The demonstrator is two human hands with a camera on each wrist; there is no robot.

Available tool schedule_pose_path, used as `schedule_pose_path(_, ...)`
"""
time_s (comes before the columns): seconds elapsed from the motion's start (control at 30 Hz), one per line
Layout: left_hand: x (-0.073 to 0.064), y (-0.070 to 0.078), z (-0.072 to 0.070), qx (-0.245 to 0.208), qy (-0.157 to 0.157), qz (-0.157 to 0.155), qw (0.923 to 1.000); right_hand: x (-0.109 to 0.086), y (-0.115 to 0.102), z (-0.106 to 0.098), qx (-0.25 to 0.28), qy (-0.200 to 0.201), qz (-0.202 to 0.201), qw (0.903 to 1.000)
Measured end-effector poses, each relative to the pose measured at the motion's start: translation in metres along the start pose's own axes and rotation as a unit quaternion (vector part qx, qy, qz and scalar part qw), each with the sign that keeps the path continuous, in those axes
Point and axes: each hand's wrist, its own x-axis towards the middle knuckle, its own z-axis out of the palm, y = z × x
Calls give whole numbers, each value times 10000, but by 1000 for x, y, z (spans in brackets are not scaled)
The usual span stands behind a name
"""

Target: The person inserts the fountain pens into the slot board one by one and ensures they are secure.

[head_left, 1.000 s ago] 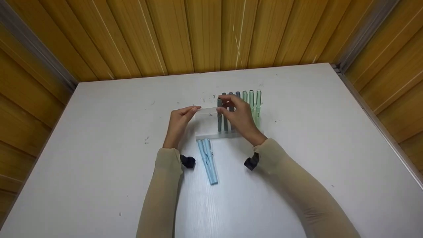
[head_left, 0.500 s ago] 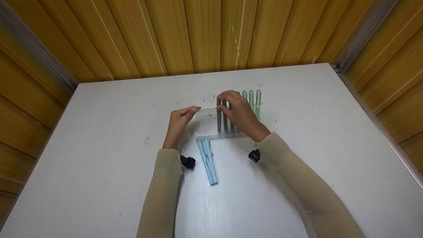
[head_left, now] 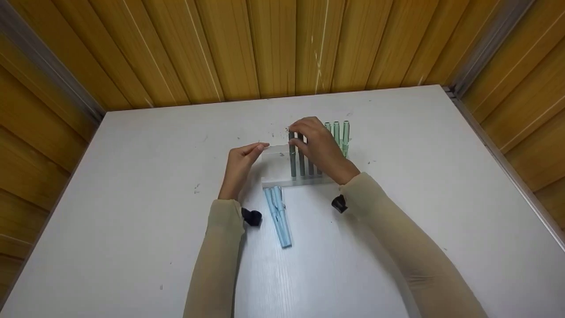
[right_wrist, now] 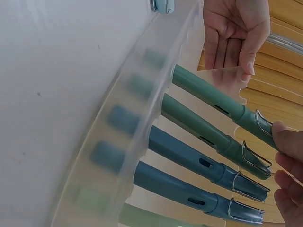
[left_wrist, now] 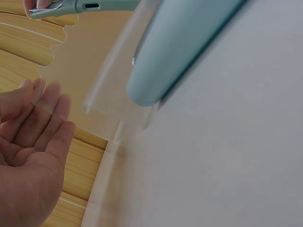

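Note:
A translucent pen stand (head_left: 296,181) holds a row of upright pens. My left hand (head_left: 238,170) pinches its left upper corner between thumb and fingers, as the left wrist view also shows. At the left end of the row, my right hand (head_left: 324,148) holds the cap end of a dark green pen (right_wrist: 208,97), whose lower end sits in the stand. Beside it stand another green pen (right_wrist: 194,123), two blue pens (right_wrist: 182,151) and light green pens (head_left: 337,132). The right hand partly hides the middle pens in the head view.
Two light blue pens (head_left: 279,216) lie side by side on the white table (head_left: 132,212), just in front of the stand. Wood-panelled walls (head_left: 273,48) rise behind the table and at both sides. A black wrist camera (head_left: 252,217) sits at the left cuff.
My right hand has shifted slightly forward and now covers more of the blue pens' tops, its fingers staying at the leftmost pen. The left hand and the light blue pens have not visibly moved.

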Motion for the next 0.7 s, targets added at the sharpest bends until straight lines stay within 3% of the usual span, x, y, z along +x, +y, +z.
schedule_pose_path(0.1,-7,14,0,-25,-57,-80,9999,2,0,0,-7,-35,65,10000)
schedule_pose_path(0.5,-8,14,-1,35,-120,-1,9999,5,5,4,-66,-127,312,9994)
schedule_pose_path(0.7,4,-7,-2,-159,-99,62,9998,6,7,6,-89,-93,263,9996)
